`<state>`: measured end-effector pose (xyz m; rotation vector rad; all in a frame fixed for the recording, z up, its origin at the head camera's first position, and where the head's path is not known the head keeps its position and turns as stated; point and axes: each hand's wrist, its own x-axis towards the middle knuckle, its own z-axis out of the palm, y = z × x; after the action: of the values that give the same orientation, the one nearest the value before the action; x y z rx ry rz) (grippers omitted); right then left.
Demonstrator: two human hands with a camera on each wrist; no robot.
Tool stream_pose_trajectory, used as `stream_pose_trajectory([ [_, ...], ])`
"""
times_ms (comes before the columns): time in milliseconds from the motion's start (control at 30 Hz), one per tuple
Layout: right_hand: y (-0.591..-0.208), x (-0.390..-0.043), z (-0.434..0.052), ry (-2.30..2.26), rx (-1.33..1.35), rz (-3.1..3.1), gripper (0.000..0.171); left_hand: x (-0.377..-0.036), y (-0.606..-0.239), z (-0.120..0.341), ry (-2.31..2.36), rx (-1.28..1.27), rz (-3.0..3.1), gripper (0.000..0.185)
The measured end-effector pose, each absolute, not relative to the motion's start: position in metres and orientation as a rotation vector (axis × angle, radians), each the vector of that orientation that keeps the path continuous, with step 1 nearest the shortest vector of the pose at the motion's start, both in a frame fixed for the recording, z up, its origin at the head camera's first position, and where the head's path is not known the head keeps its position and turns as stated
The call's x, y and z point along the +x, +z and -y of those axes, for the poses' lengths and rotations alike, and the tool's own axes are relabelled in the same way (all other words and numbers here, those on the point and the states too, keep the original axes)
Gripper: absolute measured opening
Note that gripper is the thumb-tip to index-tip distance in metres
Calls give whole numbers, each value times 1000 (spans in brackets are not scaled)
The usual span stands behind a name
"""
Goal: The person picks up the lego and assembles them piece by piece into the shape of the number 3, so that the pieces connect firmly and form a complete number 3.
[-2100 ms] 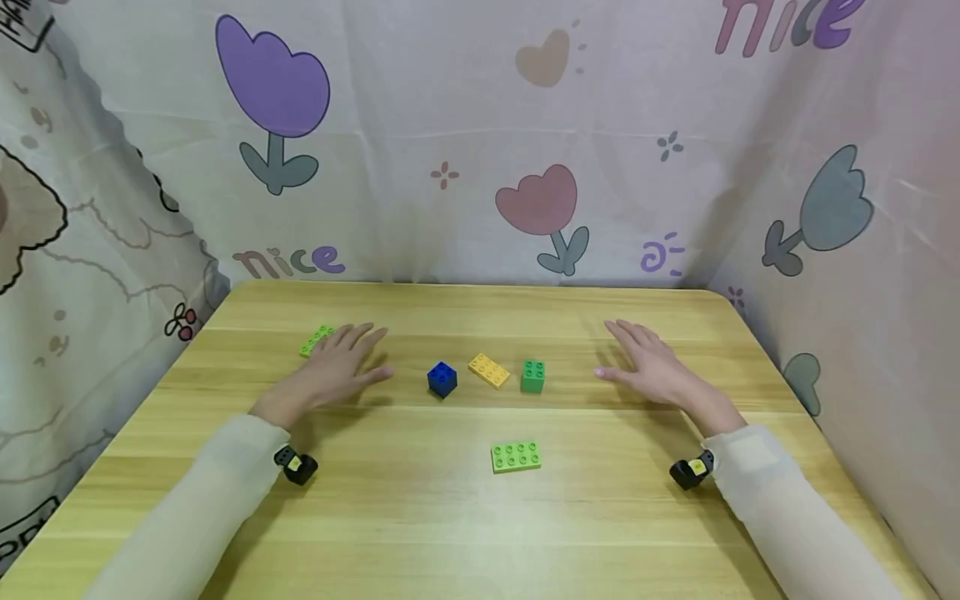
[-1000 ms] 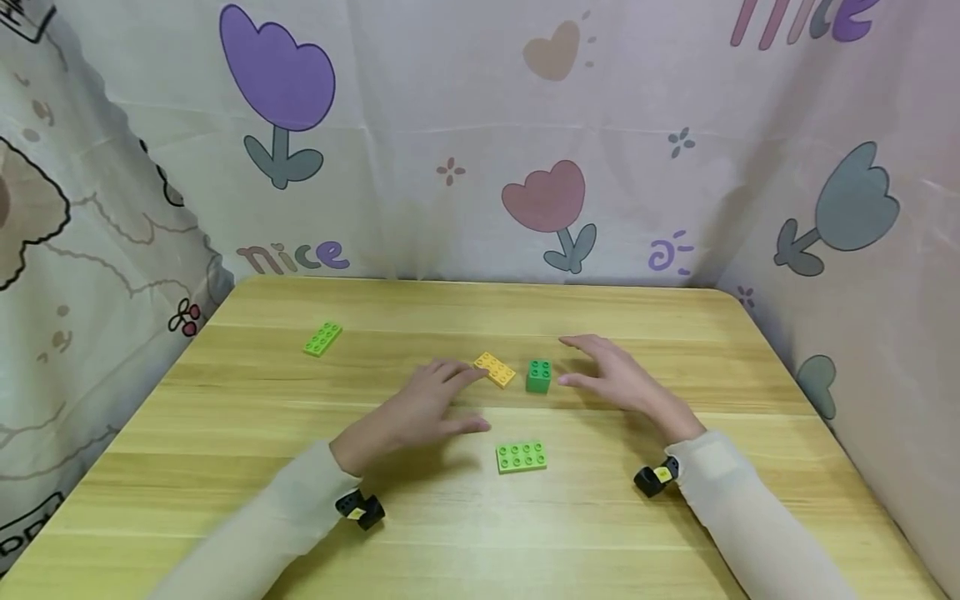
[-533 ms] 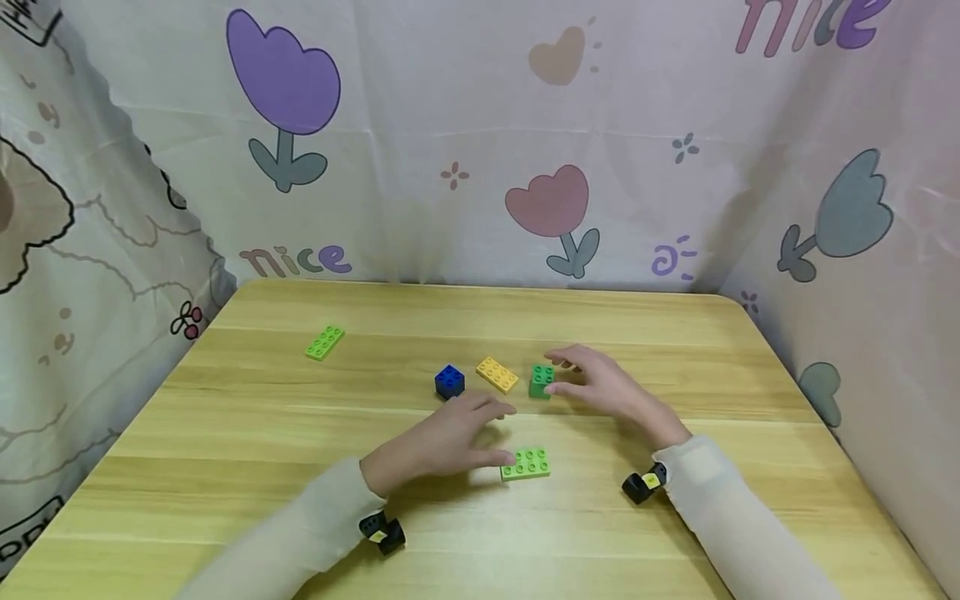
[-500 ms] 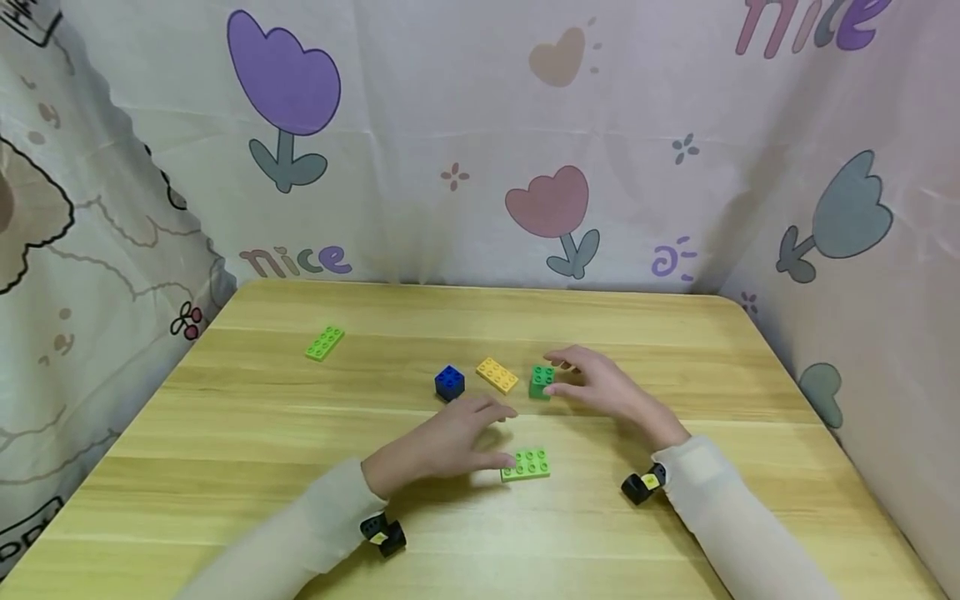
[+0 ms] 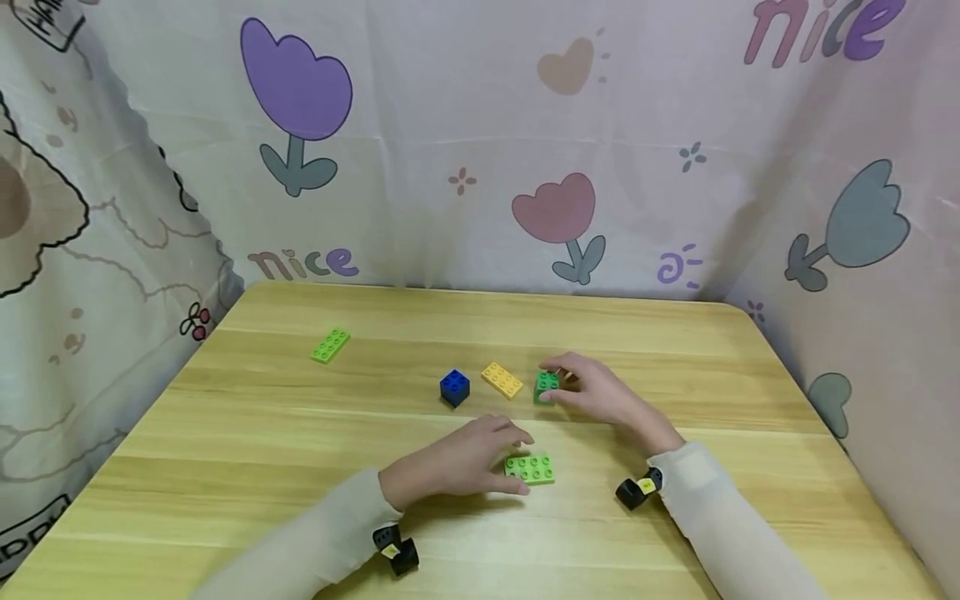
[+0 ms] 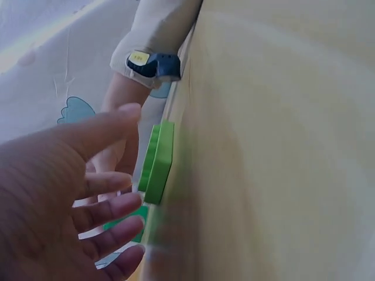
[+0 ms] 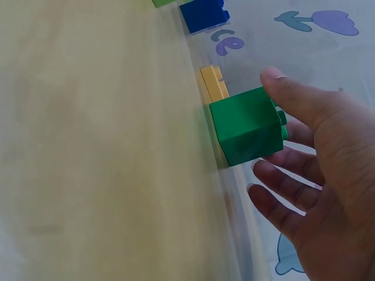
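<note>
A light green flat brick [image 5: 534, 469] [image 6: 159, 161] lies on the wooden table [image 5: 285, 442] near the front centre. My left hand [image 5: 517, 463] [image 6: 132, 143] sits at its left end, thumb and fingers spread on either side of it without a clear grip. A dark green cube brick [image 5: 545, 387] [image 7: 246, 126] stands further back. My right hand [image 5: 558, 382] [image 7: 275, 126] brackets it, thumb at one side and fairly straight fingers beyond the other.
A yellow flat brick [image 5: 502, 379] [image 7: 212, 82] and a blue cube brick [image 5: 454, 387] [image 7: 204, 13] lie left of the green cube. Another light green plate [image 5: 331, 345] lies at the back left. Printed curtains [image 5: 480, 150] surround the table.
Both hands moved inward from the table's sides. The left hand passed over the blue cube and came down to the front green plate. The right hand moved left up to the green cube.
</note>
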<state>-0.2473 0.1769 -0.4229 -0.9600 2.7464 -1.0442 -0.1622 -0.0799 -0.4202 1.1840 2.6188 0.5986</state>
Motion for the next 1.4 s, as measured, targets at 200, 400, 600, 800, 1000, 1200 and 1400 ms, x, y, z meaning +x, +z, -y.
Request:
stream_pose_trajectory([
  [200,-425,-247,-177,-1025,-945,-2762,48,-161,-429,77,588,1228,-2658,57],
  [400,-425,-247,-175,-1026,-939,-2767,45,-161,-433,77,575,1233,-2695,49],
  [600,-423,-247,-175,-1037,-931,-2761,43,-161,-433,77,566,1251,-2720,41],
  [800,-423,-247,-175,-1053,-925,-2756,42,-162,-433,77,528,1283,-2766,38],
  [1000,-422,-245,-173,-1056,-921,-2751,42,-165,-435,79,522,1247,-2794,38],
  [1200,-423,-244,-172,-1059,-936,-2748,41,-167,-435,82,555,1171,-2822,38],
  [1400,-423,-243,-171,-1044,-907,-2754,40,-173,-438,86,593,1098,-2851,38],
])
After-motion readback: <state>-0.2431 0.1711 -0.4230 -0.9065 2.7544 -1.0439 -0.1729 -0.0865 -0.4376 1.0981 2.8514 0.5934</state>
